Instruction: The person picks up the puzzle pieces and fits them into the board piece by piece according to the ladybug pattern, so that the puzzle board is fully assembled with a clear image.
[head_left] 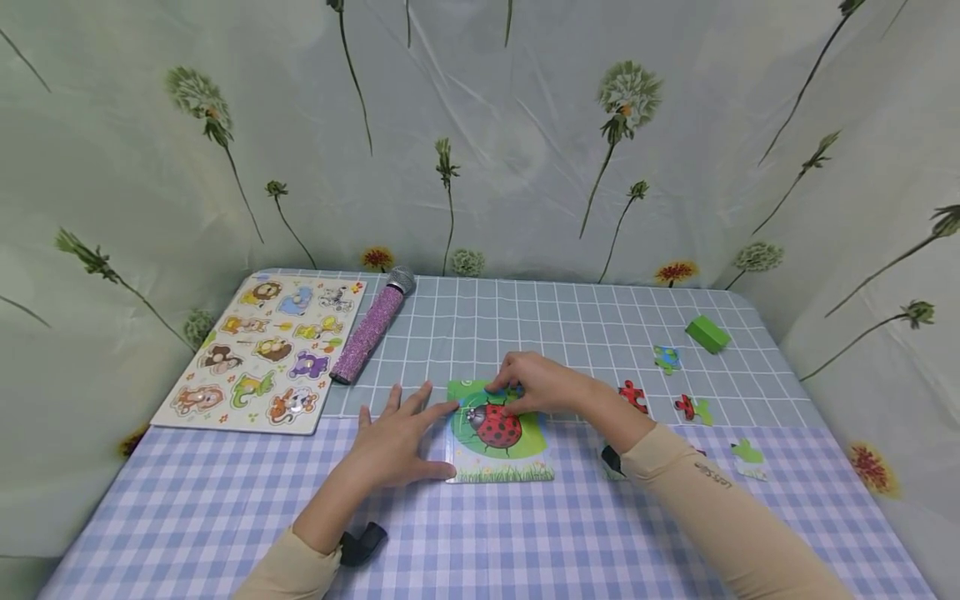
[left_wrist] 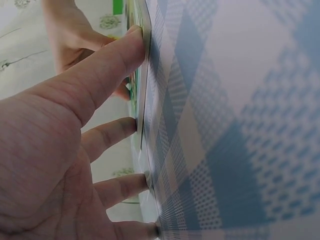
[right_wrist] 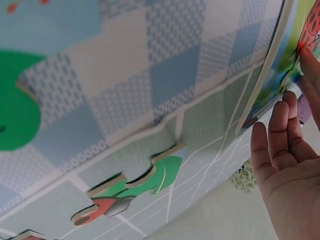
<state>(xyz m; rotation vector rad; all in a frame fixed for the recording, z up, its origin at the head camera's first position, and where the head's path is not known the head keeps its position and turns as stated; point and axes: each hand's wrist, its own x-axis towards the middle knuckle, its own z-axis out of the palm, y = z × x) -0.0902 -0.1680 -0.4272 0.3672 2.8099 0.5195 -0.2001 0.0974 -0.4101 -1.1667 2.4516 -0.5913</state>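
A square ladybug puzzle board (head_left: 502, 477) lies flat in the middle of the table. My left hand (head_left: 393, 442) is spread beside its left edge, with thumb and index fingertip touching the edge; in the left wrist view the other fingers of this hand (left_wrist: 55, 150) reach down toward the tabletop. Over the board's upper right part, my right hand (head_left: 543, 382) pinches a small blue-green puzzle piece (head_left: 517, 389), mostly hidden by the fingers. In the right wrist view the thumb of my right hand (right_wrist: 295, 175) lies against the printed ladybug (right_wrist: 312, 22).
Several loose pieces lie to the right, among them a blue-green one (head_left: 667, 359), a red one (head_left: 632, 395) and a green one (head_left: 747, 452). A green block (head_left: 707, 333) is behind them. At left are an animal puzzle board (head_left: 258, 354) and a pink microphone (head_left: 371, 329).
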